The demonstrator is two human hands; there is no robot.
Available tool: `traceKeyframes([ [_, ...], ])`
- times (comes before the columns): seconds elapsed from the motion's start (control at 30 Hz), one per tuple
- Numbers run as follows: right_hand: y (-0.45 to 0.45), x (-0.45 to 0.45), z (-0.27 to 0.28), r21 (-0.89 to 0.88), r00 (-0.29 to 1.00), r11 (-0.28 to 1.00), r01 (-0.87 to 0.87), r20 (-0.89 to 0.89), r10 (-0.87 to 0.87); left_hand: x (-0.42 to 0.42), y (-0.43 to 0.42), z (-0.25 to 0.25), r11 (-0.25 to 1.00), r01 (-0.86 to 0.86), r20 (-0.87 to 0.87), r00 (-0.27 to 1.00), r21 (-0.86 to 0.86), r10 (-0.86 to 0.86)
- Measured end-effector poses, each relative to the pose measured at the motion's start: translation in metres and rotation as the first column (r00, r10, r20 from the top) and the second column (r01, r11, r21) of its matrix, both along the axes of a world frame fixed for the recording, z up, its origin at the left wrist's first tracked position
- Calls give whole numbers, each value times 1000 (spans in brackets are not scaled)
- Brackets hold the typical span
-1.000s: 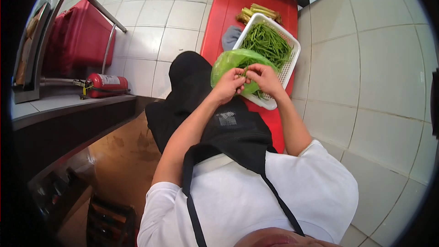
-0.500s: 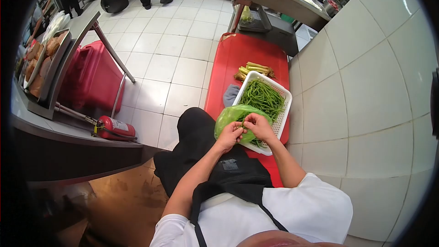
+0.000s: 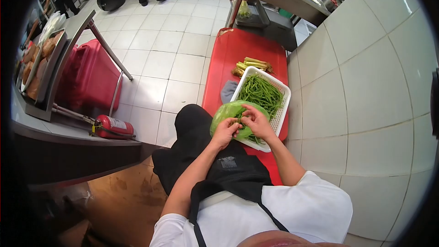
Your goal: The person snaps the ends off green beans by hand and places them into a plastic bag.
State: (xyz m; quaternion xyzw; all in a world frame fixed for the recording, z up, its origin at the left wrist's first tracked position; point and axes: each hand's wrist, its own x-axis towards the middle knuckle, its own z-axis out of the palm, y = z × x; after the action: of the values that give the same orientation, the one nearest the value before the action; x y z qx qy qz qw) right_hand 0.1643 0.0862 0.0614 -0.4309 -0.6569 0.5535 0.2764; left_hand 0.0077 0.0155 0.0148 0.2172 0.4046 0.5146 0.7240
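Note:
My left hand and my right hand are close together over a light green plastic bag. The fingers of both are drawn into a pinch, with a bit of green bean between them, mostly covered by the fingertips. The bag lies partly across the near end of a white perforated basket. Long green beans fill the basket, and some show beyond my right hand near its lower end. The basket rests on a red table-like surface.
Behind the basket lie pale green stalks, with a grey cloth at its left. A tiled wall rises close on my right. To the left are a fire extinguisher and a red bin. People stand farther off.
My hands have moved slightly apart, and the right index finger has lifted and straightened. The whole view has shifted a little; basket and bag stay in place.

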Motion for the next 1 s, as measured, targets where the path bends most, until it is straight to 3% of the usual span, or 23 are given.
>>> traceKeyframes([
  [0.13,0,-6,16,73,984,995,-74,168,61,2,1,-3,992,119,-108,988,40,-114],
  [0.33,2,-6,5,34,975,990,-138,183,130,2,-1,3,993,91,-120,989,70,-82],
  [0.4,-1,-11,16,35,980,990,-136,149,130,2,-4,15,996,51,-97,994,80,-43],
  [0.53,-1,-17,41,-164,987,974,-156,-65,147,-11,-13,52,1000,-6,-29,1000,27,7],
  [0.7,-5,-24,76,-207,969,947,-246,-47,241,-29,-24,82,996,37,-78,996,75,-32],
  [0.9,-6,-26,75,-162,935,923,-349,12,355,-41,-36,84,998,61,-95,994,35,-57],
  [1.0,-8,-30,78,152,872,862,-483,171,458,-47,-38,91,994,106,-154,983,8,-104],
])
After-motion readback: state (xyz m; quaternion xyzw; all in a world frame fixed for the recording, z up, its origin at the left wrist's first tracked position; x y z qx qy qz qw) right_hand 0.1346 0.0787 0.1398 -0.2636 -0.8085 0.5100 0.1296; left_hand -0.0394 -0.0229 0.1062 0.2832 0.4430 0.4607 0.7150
